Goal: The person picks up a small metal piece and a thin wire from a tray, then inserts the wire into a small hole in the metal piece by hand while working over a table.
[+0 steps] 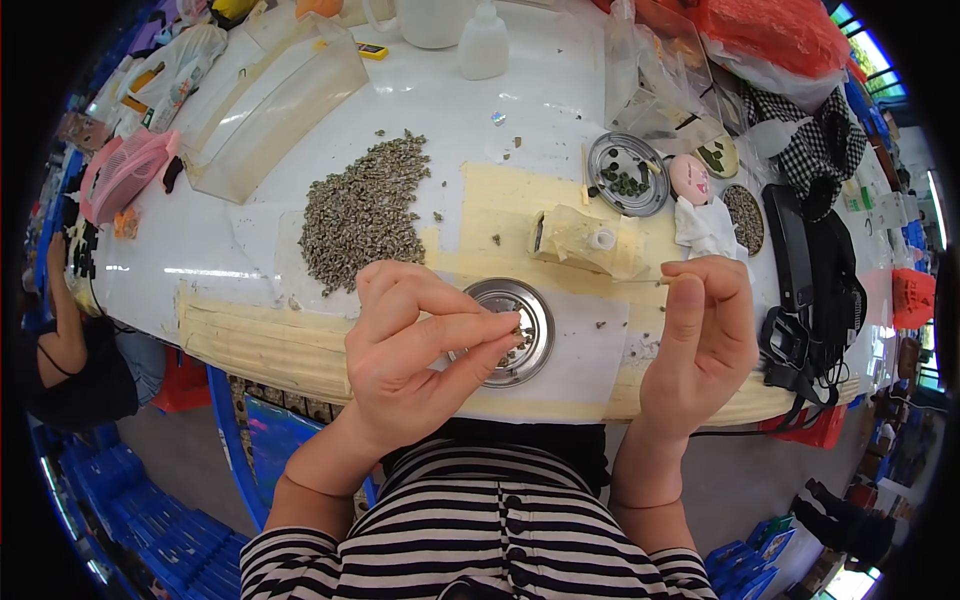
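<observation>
My left hand (pixel 405 345) is closed in a pinch over a round shiny metal dish (pixel 546 335). A small metallic piece (pixel 519 331) shows at its fingertips, too small to name further. A few similar bits lie in the dish, partly hidden by the fingers. To the right, my right hand (pixel 705 340) holds a thin needle-like tool (pixel 638 282) between thumb and index finger, its tip pointing left. That tip is apart from the left hand. Just beyond the tool sits a small tape-wrapped block (pixel 570 240) with a whitish nozzle or cap on top.
Many small metal parts form a pile (pixel 365 215) at the left. A metal dish (pixel 641 211) of dark green pieces, a white cloth (pixel 708 232) and a black strapped device (pixel 805 270) are at the right. Clear plastic trays (pixel 280 110) and a white squeeze bottle (pixel 484 45) stand farther back.
</observation>
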Tool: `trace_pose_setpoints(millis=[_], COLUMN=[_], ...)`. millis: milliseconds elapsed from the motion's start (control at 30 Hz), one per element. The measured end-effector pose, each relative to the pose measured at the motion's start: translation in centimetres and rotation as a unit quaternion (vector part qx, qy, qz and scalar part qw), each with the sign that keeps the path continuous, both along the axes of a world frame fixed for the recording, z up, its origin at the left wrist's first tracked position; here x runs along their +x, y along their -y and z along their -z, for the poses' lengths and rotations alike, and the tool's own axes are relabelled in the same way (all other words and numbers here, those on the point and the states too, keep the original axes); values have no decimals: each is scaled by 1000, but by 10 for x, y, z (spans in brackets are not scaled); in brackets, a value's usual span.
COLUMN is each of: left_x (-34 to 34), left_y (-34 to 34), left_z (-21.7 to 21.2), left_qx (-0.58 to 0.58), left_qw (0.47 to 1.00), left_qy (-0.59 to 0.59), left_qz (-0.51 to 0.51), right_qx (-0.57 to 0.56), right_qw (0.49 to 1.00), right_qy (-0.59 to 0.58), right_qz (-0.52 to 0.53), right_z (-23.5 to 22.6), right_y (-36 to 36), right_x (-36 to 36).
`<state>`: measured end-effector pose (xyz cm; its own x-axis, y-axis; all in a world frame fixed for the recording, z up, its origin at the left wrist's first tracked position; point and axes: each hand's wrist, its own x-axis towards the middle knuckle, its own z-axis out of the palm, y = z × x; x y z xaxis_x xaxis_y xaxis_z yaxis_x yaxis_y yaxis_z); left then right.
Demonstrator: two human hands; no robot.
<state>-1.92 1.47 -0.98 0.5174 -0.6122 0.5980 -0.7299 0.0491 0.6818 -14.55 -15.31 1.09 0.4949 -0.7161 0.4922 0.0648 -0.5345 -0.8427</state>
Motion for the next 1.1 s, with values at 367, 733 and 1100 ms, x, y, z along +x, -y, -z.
trace_pose_setpoints(millis=[367, 733, 1100], left_x=[-2, -2, -7], left_y=[-1, -2, 2], left_z=[3, 6, 5], left_qx=[-4, -16, 11], left_qw=[1000, 998, 995], left_qy=[5, 49, 86], left_qz=[-4, 21, -51], right_qx=[-300, 73, -240], right_qw=[943, 954, 964], right_qy=[-123, -93, -54], right_qz=[70, -275, -97], right_z=[4, 3, 6], right_y=[15, -24, -38], right_x=[14, 4, 2])
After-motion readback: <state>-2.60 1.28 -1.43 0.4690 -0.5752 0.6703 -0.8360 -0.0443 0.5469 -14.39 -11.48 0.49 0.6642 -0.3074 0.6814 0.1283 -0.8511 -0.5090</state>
